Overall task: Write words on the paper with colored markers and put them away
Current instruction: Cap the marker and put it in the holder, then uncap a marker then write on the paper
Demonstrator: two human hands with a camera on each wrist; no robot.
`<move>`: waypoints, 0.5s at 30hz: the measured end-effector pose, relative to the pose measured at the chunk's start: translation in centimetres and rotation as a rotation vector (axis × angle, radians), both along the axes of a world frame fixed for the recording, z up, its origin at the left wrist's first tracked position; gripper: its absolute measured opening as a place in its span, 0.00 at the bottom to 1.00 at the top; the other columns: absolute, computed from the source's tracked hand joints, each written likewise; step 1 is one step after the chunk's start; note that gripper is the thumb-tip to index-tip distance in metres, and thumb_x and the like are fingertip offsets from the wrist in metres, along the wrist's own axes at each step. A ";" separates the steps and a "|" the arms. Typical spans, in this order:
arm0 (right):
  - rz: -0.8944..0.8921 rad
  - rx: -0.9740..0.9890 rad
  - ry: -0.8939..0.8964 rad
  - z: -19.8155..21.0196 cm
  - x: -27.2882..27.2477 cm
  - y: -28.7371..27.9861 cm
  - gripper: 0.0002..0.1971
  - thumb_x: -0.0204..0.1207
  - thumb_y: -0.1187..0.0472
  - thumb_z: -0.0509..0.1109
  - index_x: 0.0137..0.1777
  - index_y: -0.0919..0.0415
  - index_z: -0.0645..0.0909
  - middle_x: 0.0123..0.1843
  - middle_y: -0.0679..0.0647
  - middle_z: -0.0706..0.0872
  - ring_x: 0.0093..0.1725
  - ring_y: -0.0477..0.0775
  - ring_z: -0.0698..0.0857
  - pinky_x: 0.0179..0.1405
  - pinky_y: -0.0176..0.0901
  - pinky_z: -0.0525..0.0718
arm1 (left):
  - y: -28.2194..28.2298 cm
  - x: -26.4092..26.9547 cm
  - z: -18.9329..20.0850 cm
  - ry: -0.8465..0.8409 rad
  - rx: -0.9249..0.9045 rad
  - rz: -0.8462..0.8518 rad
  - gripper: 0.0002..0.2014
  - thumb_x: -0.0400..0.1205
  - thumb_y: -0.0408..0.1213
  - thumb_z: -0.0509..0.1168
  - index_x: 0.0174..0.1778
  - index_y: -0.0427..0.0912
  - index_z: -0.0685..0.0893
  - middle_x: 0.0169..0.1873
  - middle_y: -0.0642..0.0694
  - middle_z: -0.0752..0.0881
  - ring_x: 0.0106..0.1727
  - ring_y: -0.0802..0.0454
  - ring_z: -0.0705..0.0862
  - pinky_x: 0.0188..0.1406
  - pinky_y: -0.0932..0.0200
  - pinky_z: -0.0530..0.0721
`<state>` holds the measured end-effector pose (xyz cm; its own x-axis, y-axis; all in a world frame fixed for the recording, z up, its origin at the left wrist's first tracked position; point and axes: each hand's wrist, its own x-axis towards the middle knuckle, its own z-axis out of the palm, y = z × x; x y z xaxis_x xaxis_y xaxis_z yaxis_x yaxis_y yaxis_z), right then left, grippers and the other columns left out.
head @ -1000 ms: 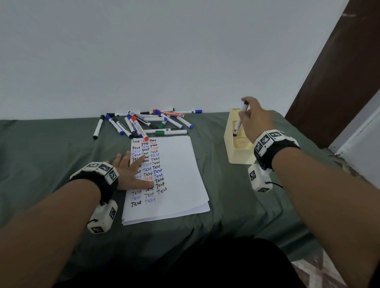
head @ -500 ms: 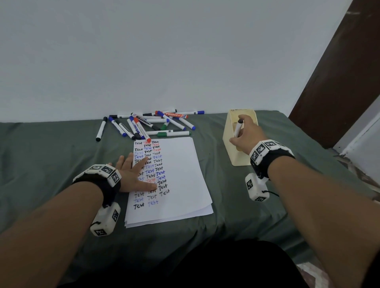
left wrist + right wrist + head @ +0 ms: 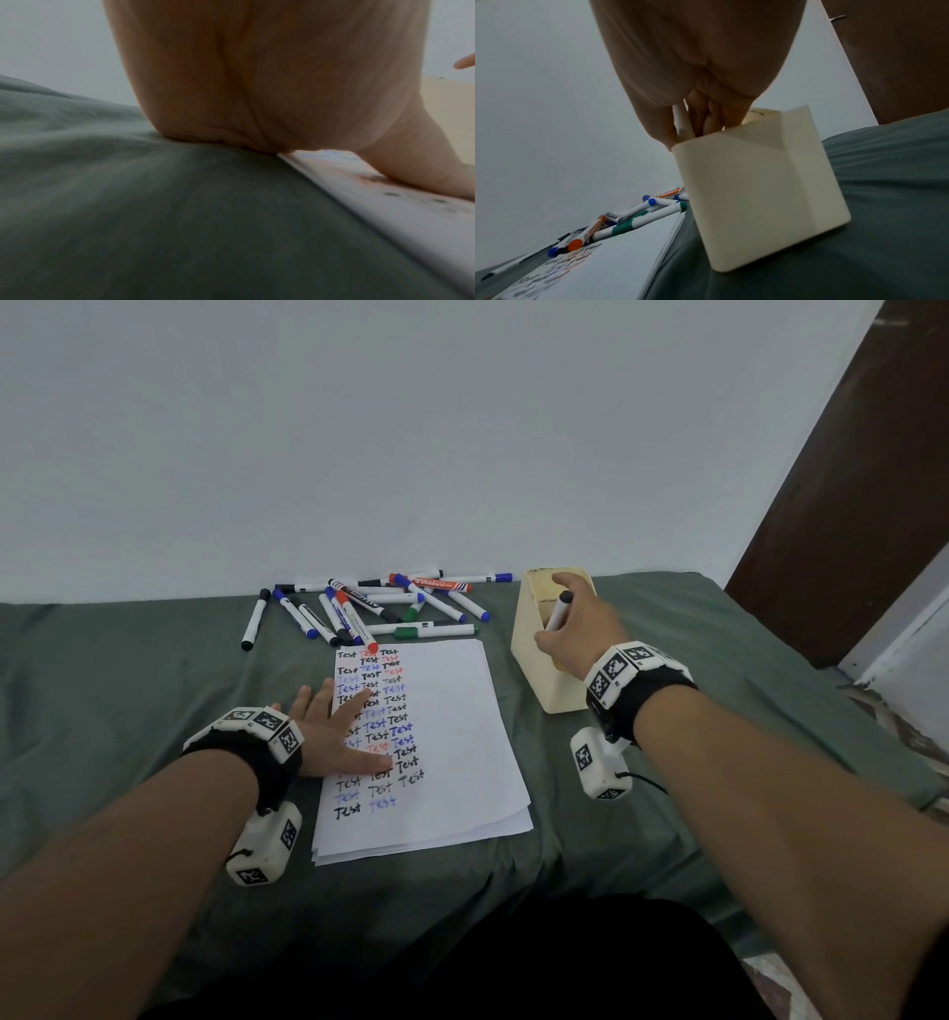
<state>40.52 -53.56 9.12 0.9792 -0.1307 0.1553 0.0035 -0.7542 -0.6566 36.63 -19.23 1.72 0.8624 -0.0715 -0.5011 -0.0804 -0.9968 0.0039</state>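
Lowering black marker [image 3: 557,612] deeper into holder [image 3: 534,654], right hand [image 3: 575,629] gripping; left hand [image 3: 334,737] flat, pinning paper [image 3: 452,737].

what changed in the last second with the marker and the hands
The right hand came down from above the cream holder and lowered the black-capped marker into it; its lower end is now inside, and the hand still grips it. The left hand stayed flat on the paper, and the loose markers behind the paper did not move.
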 end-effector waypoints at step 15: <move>-0.002 -0.119 -0.233 0.0 -1.6 1.9 0.44 0.71 0.46 0.80 0.84 0.51 0.62 0.73 0.54 0.76 0.73 0.59 0.72 0.74 0.53 0.74 | 0.1 0.1 -0.2 -0.003 -0.016 0.009 0.67 0.45 0.94 0.47 0.79 0.73 0.30 0.85 0.48 0.29 0.86 0.38 0.32 0.80 0.29 0.39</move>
